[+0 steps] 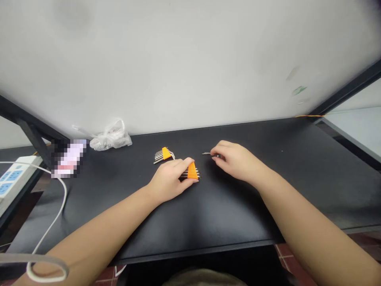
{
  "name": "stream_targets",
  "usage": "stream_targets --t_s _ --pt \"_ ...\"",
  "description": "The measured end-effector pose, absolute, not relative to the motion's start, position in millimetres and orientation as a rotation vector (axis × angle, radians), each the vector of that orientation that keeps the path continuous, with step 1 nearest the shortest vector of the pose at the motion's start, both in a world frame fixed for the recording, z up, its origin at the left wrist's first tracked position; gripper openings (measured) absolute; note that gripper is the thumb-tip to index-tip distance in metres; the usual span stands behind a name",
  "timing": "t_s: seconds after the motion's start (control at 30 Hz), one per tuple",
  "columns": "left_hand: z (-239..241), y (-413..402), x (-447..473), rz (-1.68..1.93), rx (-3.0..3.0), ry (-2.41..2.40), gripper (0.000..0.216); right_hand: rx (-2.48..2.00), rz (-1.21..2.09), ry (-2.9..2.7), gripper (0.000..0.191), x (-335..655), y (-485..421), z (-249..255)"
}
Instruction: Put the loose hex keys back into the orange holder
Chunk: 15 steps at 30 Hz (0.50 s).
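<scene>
Over black tabletop (202,226), left fingers (185,164) clamp an orange holder (192,171); right fingers (219,149) pinch rods (206,153), long axis pointing left.

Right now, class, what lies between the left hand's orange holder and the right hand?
Head view: bare table between the holder and the right hand, though thin metal pieces in that hand jut leftward.

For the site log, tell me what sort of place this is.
Probably a workbench, perhaps in a small workshop: a black tabletop against a pale wall, a power strip at the left, and an orange holder of metal rods in the left hand.
</scene>
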State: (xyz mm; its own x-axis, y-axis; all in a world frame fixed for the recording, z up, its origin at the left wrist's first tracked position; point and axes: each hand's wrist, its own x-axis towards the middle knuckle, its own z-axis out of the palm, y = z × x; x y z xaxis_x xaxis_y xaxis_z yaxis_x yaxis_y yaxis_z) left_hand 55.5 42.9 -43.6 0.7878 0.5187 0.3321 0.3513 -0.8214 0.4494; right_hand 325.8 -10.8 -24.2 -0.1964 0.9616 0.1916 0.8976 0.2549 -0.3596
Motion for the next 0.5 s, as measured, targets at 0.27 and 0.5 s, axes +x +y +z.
stream_targets --t_s 0.27,0.5 --pt "-40.3 42.9 55.9 0.648 2.634 0.654 0.045 -1.945 0.26 -2.097 0.018 336.4 -5.4 -31.5" --pt "-37.1 41.9 56.3 0.63 2.623 0.662 0.043 -1.935 0.247 -2.131 0.016 336.0 -1.0 -39.1"
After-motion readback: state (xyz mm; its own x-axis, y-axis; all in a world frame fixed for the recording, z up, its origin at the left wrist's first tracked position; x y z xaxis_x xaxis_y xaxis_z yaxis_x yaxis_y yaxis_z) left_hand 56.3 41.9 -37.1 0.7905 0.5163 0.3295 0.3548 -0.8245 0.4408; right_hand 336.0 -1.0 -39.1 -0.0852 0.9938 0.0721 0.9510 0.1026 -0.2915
